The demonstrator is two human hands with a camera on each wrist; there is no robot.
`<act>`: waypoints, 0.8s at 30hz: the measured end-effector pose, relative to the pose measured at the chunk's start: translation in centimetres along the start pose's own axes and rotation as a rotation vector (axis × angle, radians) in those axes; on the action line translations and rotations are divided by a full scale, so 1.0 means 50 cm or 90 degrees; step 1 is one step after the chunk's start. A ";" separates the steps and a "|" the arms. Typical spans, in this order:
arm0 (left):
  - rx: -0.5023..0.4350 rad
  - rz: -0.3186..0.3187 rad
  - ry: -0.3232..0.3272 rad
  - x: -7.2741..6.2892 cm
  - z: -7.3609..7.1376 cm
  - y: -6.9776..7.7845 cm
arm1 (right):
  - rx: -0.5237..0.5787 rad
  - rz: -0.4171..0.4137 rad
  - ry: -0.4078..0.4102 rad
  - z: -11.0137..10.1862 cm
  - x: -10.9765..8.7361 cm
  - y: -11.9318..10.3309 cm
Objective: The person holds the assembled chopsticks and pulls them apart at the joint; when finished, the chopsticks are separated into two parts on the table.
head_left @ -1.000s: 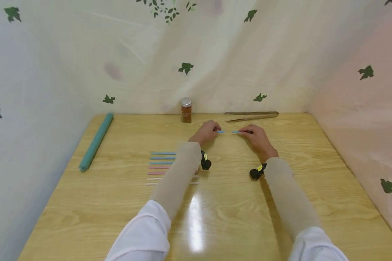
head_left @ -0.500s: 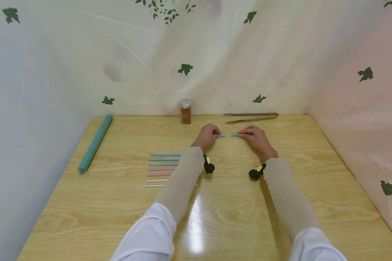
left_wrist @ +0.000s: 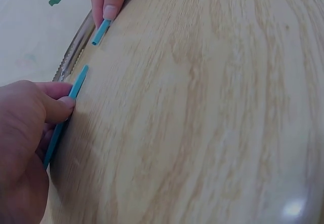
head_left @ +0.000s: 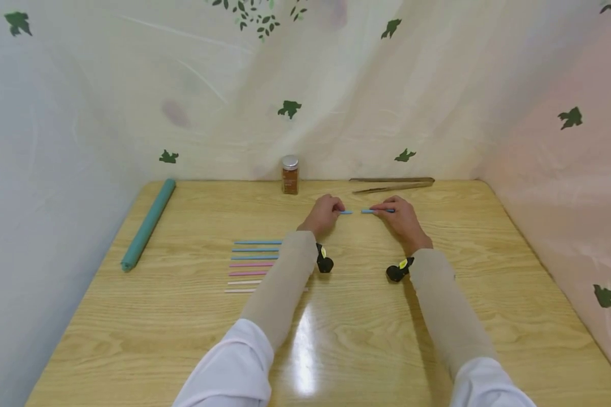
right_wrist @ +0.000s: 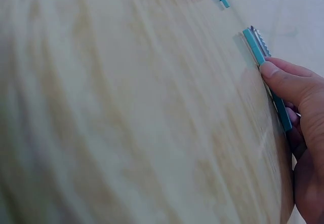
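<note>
In the head view my left hand (head_left: 323,215) and right hand (head_left: 402,219) face each other near the far side of the table. Between thumb and fingers, the left pinches a thin blue stick (left_wrist: 79,84), whose tip looks narrowed in the right wrist view. A second blue stick (right_wrist: 255,46) is pinched in the right hand; its end looks hollow in the left wrist view. The two sticks point end to end, with a small gap between them. Curled fingers hide part of each stick.
Several blue sticks (head_left: 257,249), pink sticks (head_left: 252,265) and white sticks (head_left: 245,282) lie in a row, partly under the left forearm. Metal tongs (head_left: 402,186) lie just behind the hands. A spice jar (head_left: 290,176) stands by the back wall; a teal roll (head_left: 149,225) lies at left.
Both hands have come slightly nearer the person, and the gap between the stick ends has narrowed a little. Over the last half second the hands have hardly moved.
</note>
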State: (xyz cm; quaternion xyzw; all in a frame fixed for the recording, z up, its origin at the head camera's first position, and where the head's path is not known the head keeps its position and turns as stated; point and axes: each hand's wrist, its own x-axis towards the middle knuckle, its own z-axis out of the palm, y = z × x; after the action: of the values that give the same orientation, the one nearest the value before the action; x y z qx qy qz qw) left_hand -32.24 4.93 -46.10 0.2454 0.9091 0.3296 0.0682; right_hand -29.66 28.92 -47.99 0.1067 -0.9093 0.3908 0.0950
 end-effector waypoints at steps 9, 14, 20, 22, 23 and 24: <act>0.001 0.011 -0.005 -0.005 -0.006 0.001 | -0.010 0.003 -0.010 -0.002 -0.002 -0.004; 0.004 0.011 -0.011 -0.002 -0.006 0.000 | -0.013 0.006 -0.020 -0.002 -0.001 -0.005; 0.040 -0.006 -0.022 -0.004 -0.013 0.005 | 0.002 0.038 -0.037 -0.003 -0.005 -0.010; 0.049 -0.007 -0.021 -0.009 -0.024 0.013 | 0.027 0.069 -0.041 -0.005 -0.008 -0.012; 0.049 0.000 -0.016 -0.011 -0.031 0.018 | 0.036 0.082 -0.042 -0.007 -0.009 -0.012; 0.049 0.012 -0.009 -0.011 -0.038 0.022 | 0.044 0.093 -0.041 -0.010 -0.010 -0.013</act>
State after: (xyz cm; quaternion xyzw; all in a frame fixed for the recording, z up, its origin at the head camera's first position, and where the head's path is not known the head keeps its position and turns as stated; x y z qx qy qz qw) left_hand -31.85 4.29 -43.94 0.2588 0.9181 0.2935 0.0623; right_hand -28.96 28.92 -47.34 0.0558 -0.9031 0.4245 0.0331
